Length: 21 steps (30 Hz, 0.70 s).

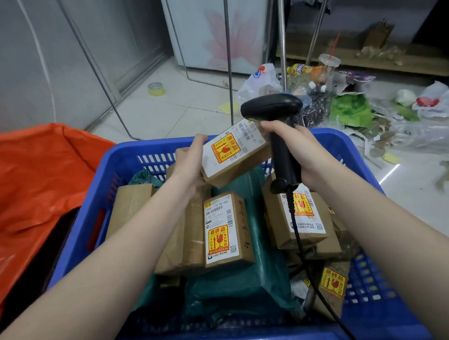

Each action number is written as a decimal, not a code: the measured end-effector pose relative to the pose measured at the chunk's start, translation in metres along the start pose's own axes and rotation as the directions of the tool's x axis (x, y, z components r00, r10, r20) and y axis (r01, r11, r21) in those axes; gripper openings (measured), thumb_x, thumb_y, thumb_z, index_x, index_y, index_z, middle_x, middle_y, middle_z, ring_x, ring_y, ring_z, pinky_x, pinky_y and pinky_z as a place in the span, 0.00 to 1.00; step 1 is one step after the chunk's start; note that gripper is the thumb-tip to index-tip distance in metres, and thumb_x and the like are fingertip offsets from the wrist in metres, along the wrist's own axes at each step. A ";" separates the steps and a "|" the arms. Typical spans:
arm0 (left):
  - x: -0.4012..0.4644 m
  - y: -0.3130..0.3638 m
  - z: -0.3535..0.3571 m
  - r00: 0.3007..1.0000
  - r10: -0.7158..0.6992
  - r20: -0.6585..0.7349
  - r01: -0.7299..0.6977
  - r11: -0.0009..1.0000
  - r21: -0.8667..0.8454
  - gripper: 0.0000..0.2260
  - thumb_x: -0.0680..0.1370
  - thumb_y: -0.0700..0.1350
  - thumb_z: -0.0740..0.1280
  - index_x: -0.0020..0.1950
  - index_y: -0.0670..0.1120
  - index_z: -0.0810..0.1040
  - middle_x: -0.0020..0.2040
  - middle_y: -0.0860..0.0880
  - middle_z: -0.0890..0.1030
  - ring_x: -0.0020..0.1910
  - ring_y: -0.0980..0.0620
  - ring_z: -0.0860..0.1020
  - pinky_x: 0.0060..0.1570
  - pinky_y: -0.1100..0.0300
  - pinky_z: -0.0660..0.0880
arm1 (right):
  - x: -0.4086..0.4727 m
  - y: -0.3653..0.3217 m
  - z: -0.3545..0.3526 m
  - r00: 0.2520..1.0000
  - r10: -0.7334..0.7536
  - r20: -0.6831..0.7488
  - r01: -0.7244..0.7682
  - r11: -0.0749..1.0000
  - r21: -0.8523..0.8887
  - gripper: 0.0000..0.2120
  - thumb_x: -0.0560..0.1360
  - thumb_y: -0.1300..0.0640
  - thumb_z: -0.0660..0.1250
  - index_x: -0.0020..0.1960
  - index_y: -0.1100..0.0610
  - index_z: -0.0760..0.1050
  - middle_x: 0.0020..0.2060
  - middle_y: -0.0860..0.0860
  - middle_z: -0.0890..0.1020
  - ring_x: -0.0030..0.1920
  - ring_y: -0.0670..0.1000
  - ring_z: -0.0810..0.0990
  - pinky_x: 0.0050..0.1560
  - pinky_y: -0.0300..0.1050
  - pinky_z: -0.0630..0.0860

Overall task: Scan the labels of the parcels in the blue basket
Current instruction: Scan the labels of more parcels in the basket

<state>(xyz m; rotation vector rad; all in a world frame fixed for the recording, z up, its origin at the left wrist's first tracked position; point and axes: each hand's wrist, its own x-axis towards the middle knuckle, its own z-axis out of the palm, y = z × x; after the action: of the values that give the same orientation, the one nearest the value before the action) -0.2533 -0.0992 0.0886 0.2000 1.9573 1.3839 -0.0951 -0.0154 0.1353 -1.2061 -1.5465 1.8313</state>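
My left hand [190,159] grips a labelled parcel [233,153] above the blue basket [107,183]; my right hand [293,146], just beside it, clasps the scanner [276,129].

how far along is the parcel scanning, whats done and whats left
Done: nothing visibly set aside, so past scans cannot be told. In hand: the left hand holds a lifted parcel by the scanner gripped in the right hand. Left: several parcels lie in the blue basket.

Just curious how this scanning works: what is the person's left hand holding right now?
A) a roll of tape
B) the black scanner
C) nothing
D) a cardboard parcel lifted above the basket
D: the left hand grips a labelled cardboard parcel raised over the blue basket, while the right hand holds the black scanner.
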 end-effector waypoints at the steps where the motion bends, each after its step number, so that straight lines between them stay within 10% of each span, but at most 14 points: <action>1: -0.006 0.002 -0.001 1.000 0.015 0.007 -0.015 1.000 -0.021 0.29 0.61 0.65 0.63 0.55 0.48 0.75 0.43 0.48 0.86 0.47 0.47 0.83 0.46 0.51 0.80 | -0.008 -0.005 -0.001 1.000 -0.025 -0.016 0.025 1.000 0.016 0.09 0.74 0.48 0.68 0.44 0.54 0.75 0.37 0.50 0.78 0.36 0.49 0.77 0.37 0.42 0.73; 6: -0.041 0.009 0.002 0.998 0.070 0.004 -0.070 0.995 -0.068 0.35 0.60 0.66 0.66 0.62 0.51 0.69 0.58 0.46 0.77 0.50 0.50 0.80 0.42 0.54 0.81 | -0.043 -0.026 -0.008 0.981 -0.128 -0.146 0.147 0.981 0.125 0.09 0.74 0.51 0.68 0.40 0.51 0.70 0.36 0.49 0.77 0.36 0.46 0.76 0.37 0.40 0.72; 12: -0.080 0.009 0.008 0.961 0.026 0.274 -0.018 0.999 -0.033 0.18 0.74 0.61 0.64 0.57 0.51 0.75 0.46 0.51 0.82 0.51 0.50 0.79 0.51 0.53 0.74 | -0.064 -0.034 -0.020 0.957 -0.173 -0.231 0.222 0.953 0.205 0.09 0.72 0.50 0.69 0.44 0.47 0.68 0.42 0.48 0.79 0.45 0.48 0.79 0.49 0.47 0.75; 21: -0.090 -0.008 0.006 0.856 0.030 0.516 -0.145 0.972 0.185 0.28 0.71 0.66 0.63 0.68 0.55 0.67 0.57 0.55 0.79 0.53 0.56 0.78 0.48 0.59 0.74 | -0.063 -0.029 -0.029 0.955 -0.157 -0.253 0.220 0.944 0.246 0.24 0.70 0.48 0.70 0.63 0.55 0.73 0.49 0.48 0.81 0.54 0.52 0.80 0.59 0.56 0.75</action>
<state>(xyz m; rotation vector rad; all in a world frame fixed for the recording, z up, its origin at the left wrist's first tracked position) -0.1817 -0.1435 0.1225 0.6981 1.6522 1.0272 -0.0437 -0.0416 0.1833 -1.0574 -1.1936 1.6492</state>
